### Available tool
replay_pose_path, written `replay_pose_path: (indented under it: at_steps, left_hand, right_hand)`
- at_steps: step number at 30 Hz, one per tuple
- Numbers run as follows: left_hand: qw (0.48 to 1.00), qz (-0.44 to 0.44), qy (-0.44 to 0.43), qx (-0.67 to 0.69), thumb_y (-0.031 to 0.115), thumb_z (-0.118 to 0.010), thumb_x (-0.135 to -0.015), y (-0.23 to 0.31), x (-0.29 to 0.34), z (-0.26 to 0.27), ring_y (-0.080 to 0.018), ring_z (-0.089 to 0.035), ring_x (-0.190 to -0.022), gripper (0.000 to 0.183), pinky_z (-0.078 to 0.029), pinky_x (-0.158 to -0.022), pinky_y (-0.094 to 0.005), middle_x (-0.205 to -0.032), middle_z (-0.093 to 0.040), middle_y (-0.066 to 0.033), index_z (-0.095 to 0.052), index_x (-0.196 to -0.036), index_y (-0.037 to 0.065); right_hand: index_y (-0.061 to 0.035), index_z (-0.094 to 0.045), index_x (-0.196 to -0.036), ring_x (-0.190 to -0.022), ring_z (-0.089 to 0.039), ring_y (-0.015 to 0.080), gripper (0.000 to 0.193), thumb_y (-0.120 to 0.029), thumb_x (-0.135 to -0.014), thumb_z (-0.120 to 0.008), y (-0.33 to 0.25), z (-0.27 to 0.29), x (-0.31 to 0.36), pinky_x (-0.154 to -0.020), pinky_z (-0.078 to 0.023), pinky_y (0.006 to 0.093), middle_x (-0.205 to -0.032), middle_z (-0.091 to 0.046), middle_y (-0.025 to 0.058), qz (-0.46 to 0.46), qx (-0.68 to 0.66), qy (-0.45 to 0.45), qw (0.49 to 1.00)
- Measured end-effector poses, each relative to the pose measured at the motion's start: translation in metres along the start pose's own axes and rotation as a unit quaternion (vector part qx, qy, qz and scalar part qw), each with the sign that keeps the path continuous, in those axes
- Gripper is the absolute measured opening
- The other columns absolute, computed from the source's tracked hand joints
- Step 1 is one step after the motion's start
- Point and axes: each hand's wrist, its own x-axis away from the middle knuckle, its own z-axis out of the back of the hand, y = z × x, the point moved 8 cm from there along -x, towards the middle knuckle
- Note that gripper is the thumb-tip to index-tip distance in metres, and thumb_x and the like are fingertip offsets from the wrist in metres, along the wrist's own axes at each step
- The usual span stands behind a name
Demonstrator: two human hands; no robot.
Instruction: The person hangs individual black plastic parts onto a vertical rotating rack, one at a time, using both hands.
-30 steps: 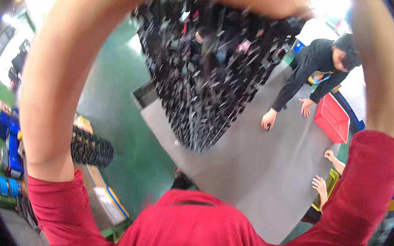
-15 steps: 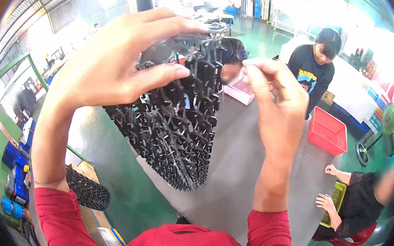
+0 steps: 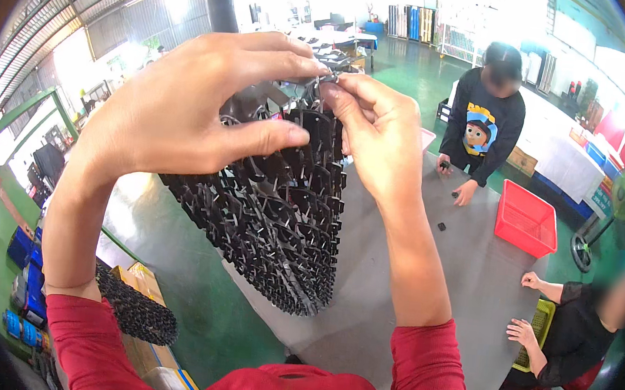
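Observation:
A hanging rack point(image 3: 266, 213) crowded with small black parts fills the middle, tapering downward. My left hand point(image 3: 179, 102) curves around its upper left side, thumb apart from the stretched fingers; the thumb lies against the parts and the fingertips reach the top. At that top edge my right hand point(image 3: 377, 130) pinches a small dark part point(image 3: 324, 92) between thumb and forefinger, close to the left fingertips. Its exact shape is hidden by the fingers. My right hand's other fingers are curled.
A grey table point(image 3: 372, 274) lies beyond the rack, with a red basket point(image 3: 527, 218) at its right. One person point(image 3: 487, 114) stands across, handling small black pieces; another point(image 3: 576, 329) sits right beside a yellow-green basket point(image 3: 536, 335). A second loaded rack point(image 3: 140, 310) is at lower left.
My right hand has moved left from beside the rack to its top, meeting the left fingertips. My left hand stays around the rack. The person across now shows both hands over the table.

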Motion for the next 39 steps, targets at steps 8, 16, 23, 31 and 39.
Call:
replay_pose_path:
  at_steps: [8, 16, 23, 31, 39]
  left_hand:
    - [0.999, 0.006, 0.035, 0.003, 0.012, -0.058, -0.074, -0.002, 0.002, -0.002, -0.0339, -0.051, -0.107, 0.041, -0.040, -0.092, -0.0388, -0.113, -0.055, -0.0182, -0.055, -0.113, 0.002]
    - [0.998, -0.011, 0.060, -0.027, 0.012, -0.054, -0.077, 0.006, 0.004, 0.001, -0.0356, -0.052, -0.105, 0.037, -0.040, -0.090, -0.0393, -0.111, -0.056, -0.0182, -0.055, -0.113, 0.002]
    - [0.998, -0.016, 0.057, -0.036, 0.012, -0.054, -0.078, 0.001, 0.006, -0.005, -0.0349, -0.054, -0.102, 0.036, -0.041, -0.088, -0.0382, -0.111, -0.056, -0.0181, -0.056, -0.112, 0.001]
    - [0.998, -0.021, 0.058, -0.033, 0.012, -0.054, -0.078, 0.001, 0.008, -0.006, -0.0352, -0.053, -0.102, 0.036, -0.041, -0.088, -0.0382, -0.111, -0.056, -0.0183, -0.056, -0.111, 0.001]
    - [0.997, -0.027, 0.056, -0.039, 0.013, -0.053, -0.078, 0.001, 0.010, -0.002, -0.0355, -0.053, -0.102, 0.036, -0.041, -0.088, -0.0382, -0.112, -0.055, -0.0185, -0.056, -0.111, 0.001]
  right_hand:
    - [0.0007, -0.063, -0.090, -0.049, -0.040, 0.0010, 0.011, -0.007, -0.084, -0.058, -0.004, -0.002, 0.001, -0.042, -0.032, 0.0180, -0.066, -0.057, -0.0018, 0.053, 0.009, 0.031, 0.998]
    - [0.0032, -0.062, -0.086, -0.062, -0.048, 0.0036, 0.009, -0.004, -0.083, -0.058, -0.001, -0.005, 0.000, -0.056, -0.039, 0.0178, -0.068, -0.058, -0.0005, 0.098, 0.003, 0.057, 0.994]
    - [0.0033, -0.064, -0.090, -0.066, -0.061, 0.0136, 0.016, 0.002, -0.078, -0.053, 0.001, -0.002, 0.001, -0.062, -0.046, 0.0249, -0.075, -0.066, 0.0127, 0.106, 0.001, 0.084, 0.991]
    - [0.0021, -0.064, -0.089, -0.061, -0.048, 0.0029, 0.011, -0.006, -0.083, -0.059, -0.003, -0.002, 0.002, -0.054, -0.037, 0.0161, -0.069, -0.058, -0.0011, 0.119, 0.006, 0.096, 0.988]
    - [0.0007, -0.062, -0.093, -0.061, -0.053, 0.0053, 0.015, -0.009, -0.085, -0.055, 0.006, -0.008, -0.002, -0.055, -0.042, 0.0188, -0.081, -0.064, 0.0024, -0.002, -0.144, -0.038, 0.989]
